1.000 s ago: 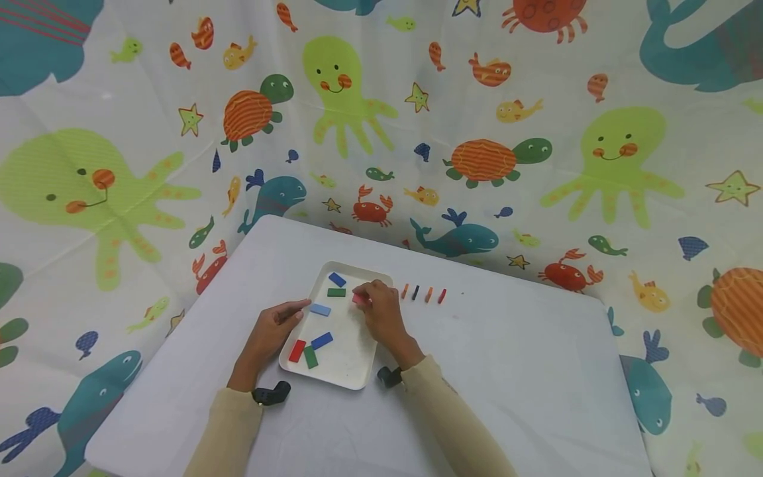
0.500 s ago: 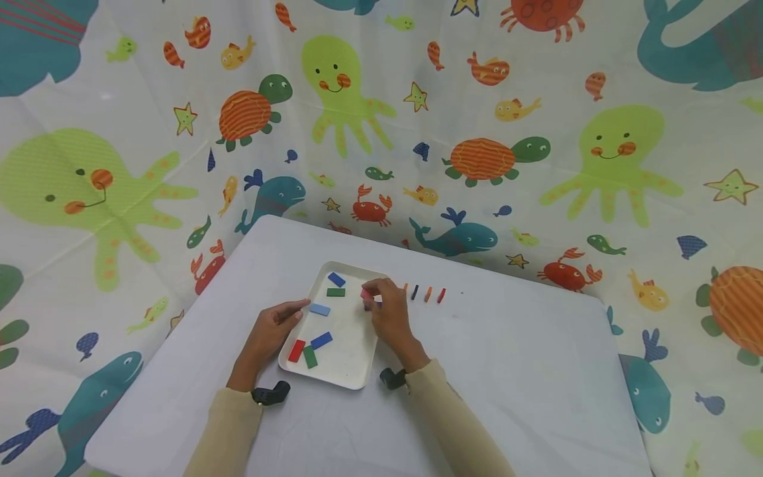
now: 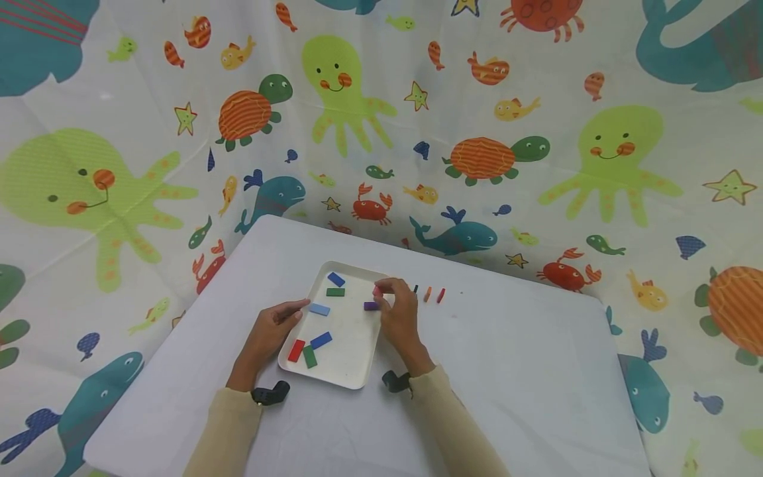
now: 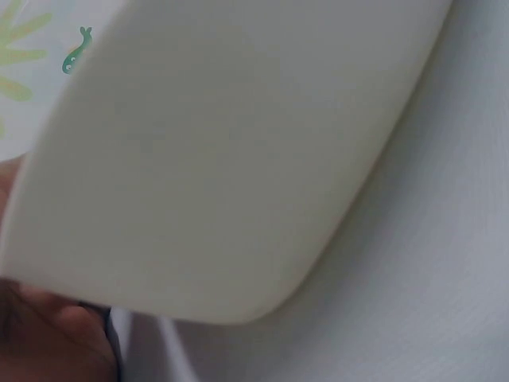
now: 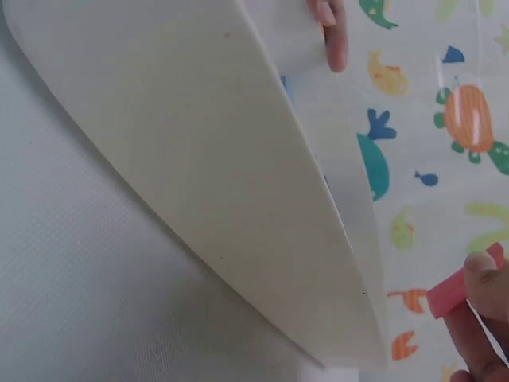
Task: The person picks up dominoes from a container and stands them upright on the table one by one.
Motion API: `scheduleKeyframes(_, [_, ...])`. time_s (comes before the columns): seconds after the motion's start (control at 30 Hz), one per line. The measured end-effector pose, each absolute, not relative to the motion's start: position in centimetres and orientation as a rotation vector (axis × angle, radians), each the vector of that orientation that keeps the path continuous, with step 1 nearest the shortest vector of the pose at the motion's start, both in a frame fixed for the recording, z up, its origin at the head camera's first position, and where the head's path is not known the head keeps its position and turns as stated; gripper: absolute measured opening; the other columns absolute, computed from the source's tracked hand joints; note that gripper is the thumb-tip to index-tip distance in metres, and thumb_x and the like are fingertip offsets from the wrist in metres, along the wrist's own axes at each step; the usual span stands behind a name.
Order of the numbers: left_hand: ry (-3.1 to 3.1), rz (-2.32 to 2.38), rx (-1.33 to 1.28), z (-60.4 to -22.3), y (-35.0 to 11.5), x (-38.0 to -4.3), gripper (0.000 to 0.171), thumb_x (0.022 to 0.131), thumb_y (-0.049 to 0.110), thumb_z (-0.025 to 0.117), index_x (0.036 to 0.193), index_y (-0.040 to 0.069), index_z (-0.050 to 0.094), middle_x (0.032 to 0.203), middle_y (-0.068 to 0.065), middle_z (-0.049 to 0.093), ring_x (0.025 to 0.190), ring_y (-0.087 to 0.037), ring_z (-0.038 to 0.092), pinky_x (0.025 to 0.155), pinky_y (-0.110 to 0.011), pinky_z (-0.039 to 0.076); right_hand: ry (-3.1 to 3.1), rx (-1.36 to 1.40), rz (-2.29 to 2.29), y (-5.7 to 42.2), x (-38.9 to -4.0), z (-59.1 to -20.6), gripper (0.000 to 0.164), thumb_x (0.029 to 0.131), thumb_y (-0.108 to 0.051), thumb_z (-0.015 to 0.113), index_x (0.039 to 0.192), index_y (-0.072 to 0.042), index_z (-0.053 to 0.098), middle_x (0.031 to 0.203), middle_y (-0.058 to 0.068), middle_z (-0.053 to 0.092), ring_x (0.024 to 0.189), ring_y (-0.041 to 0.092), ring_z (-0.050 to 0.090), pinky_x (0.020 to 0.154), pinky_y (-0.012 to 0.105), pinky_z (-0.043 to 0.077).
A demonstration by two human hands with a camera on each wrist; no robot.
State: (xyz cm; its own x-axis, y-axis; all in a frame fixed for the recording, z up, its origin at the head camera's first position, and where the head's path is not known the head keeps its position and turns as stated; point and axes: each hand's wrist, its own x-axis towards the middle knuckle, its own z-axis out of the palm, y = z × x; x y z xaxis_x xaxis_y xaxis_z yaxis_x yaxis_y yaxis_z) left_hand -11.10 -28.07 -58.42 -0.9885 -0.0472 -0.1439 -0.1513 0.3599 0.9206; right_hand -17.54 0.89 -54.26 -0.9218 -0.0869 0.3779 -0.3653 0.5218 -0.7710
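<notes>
A pink block [image 3: 377, 291] is pinched between the thumb and fingers of my right hand [image 3: 402, 321], over the right side of a white tray [image 3: 346, 383]. In the right wrist view the pink block [image 5: 448, 294] looks like a flat bar. Beneath that hand, by the tray's right edge, a purple block [image 3: 371, 306] shows partly. My left hand [image 3: 271, 334] touches the tray's left rim with fingers fairly straight, near a light blue block [image 3: 320, 309]. Also in the tray lie a blue block [image 3: 336, 279], a green block [image 3: 336, 292] and a red block [image 3: 296, 350].
Small coloured sticks stand in a row right of the tray, among them an orange stick [image 3: 428, 294] and a red stick [image 3: 440, 295]; my right hand hides part of the row. A sea-animal curtain [image 3: 381, 132] hangs behind the white table [image 3: 524, 371].
My right hand has moved right with the pink block, from inside the tray to its right edge. The purple block has come into view. My left hand stays put.
</notes>
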Motion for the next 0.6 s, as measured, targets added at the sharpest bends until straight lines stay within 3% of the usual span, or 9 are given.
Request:
scheduleKeyframes(0.1, [2.518,1.708,-0.180,-58.4,-28.2,-11.1,0.043,0.109,0.034,0.063,0.150,0.023,0.063,0.161,-0.006,0.056,0.151,-0.033,0.052,0.115,-0.041,0.048,-2.439,0.355,1.363,1.1,-17.3,-54.2,0.030,0.093,-0.003,0.080,0.120,-0.012,0.070,0.115,0.005,0.074,0.110,0.023,0.073,0.115,0.057,0.048])
scheduleKeyframes(0.33, [2.529,1.703,-0.160,-58.3,-28.5,-10.9,0.042,0.109,0.034,0.063,0.149,0.024,0.063,0.160,-0.006,0.057,0.150,-0.032,0.052,0.115,-0.041,0.049,-2.397,0.278,1.393,1.8,-17.0,-54.5,0.028,0.095,-0.006,0.078,0.121,-0.012,0.070,0.117,0.004,0.073,0.109,0.020,0.073,0.107,0.046,0.059])
scheduleKeyframes(0.43, [2.531,1.700,-0.155,-58.2,-28.6,-10.8,0.042,0.108,0.033,0.063,0.149,0.024,0.063,0.160,-0.006,0.056,0.150,-0.032,0.053,0.114,-0.041,0.049,-2.396,0.236,1.399,2.1,-16.9,-54.7,0.027,0.097,-0.009,0.077,0.123,-0.013,0.069,0.120,0.003,0.073,0.111,0.019,0.072,0.109,0.044,0.058])
scheduleKeyframes(0.6, [2.527,1.697,-0.154,-58.0,-28.8,-10.8,0.042,0.108,0.033,0.063,0.150,0.023,0.063,0.161,-0.006,0.056,0.150,-0.033,0.053,0.114,-0.041,0.049,-2.370,0.178,1.421,2.6,-16.8,-55.1,0.025,0.098,-0.009,0.076,0.122,-0.015,0.070,0.120,0.002,0.073,0.111,0.019,0.071,0.108,0.049,0.058])
